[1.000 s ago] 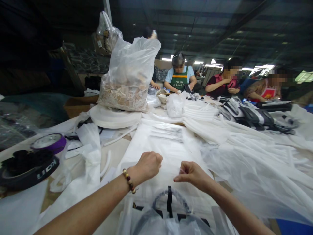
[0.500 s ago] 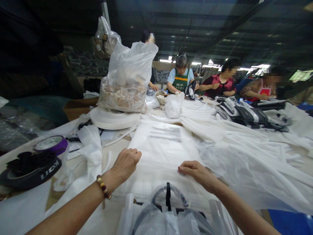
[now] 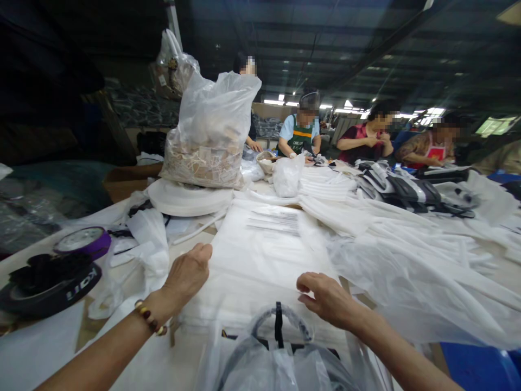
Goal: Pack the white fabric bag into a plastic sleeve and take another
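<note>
A flat white plastic bag (image 3: pixel 260 255) with printed text lies on the table in front of me. My left hand (image 3: pixel 186 274), with a bead bracelet on the wrist, rests at the bag's left edge, fingers loosely curled. My right hand (image 3: pixel 323 296) hovers over the bag's near right part, fingers bent down and holding nothing I can see. Just below my hands sits a bagged dark item with a black strap (image 3: pixel 279 347), wrapped in clear plastic.
A big clear bag of beige pieces (image 3: pixel 209 136) stands on white rolls at the back left. Tape rolls (image 3: pixel 81 241) and a black ring (image 3: pixel 49 288) lie at left. Heaped white bags (image 3: pixel 407 260) cover the right. Several people work at the far side.
My left hand slid left across the bag from its middle to its left edge and opened up. My right hand dropped a little toward me and released its pinch.
</note>
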The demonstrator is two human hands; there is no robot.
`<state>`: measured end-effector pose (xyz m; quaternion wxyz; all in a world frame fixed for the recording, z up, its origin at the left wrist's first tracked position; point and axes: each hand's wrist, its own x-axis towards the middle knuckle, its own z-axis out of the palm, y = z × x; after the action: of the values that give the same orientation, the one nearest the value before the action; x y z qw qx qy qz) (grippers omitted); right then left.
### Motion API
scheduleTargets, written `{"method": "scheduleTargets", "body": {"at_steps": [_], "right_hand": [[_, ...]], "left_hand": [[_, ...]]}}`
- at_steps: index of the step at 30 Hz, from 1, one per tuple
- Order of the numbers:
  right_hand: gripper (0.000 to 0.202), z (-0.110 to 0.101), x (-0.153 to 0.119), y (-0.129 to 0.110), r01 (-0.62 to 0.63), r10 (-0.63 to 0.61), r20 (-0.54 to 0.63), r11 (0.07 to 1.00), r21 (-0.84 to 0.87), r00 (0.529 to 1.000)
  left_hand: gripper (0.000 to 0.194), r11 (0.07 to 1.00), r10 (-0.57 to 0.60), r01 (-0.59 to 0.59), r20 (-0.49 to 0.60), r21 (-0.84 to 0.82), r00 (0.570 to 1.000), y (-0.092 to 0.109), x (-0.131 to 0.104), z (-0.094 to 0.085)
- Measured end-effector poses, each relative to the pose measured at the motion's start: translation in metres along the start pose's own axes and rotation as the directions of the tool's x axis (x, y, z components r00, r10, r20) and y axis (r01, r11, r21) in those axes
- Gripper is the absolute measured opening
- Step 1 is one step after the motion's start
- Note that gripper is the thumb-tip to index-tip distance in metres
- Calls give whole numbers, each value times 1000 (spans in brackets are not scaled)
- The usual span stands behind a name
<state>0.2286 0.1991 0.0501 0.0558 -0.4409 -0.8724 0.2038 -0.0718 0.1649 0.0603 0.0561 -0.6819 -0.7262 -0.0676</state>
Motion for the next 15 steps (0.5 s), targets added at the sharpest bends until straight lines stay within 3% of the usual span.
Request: {"method": "scheduleTargets", "body": {"at_steps": [4,9,12,15], "right_hand": [[26,-2,-7,4,-34,35,2,978,-207,999],[30,-15,-10,14,-230,178,-192,927,-296,965],[23,-15,-15,24,-307,239,-277,922,-236,931],[22,-9,-23,31,-385,305,-378,910,-154,874]], "left_hand": [[23,970,-79,68,-41,-233,996,-3,-4,10],[20,853,-241,160,-103,-497,965,-6,-8,14],[16,722,-354,240,-48,-649,934,-8,-12,17],[7,501,-465,360,106,-787,879,-4,-15,19]]}}
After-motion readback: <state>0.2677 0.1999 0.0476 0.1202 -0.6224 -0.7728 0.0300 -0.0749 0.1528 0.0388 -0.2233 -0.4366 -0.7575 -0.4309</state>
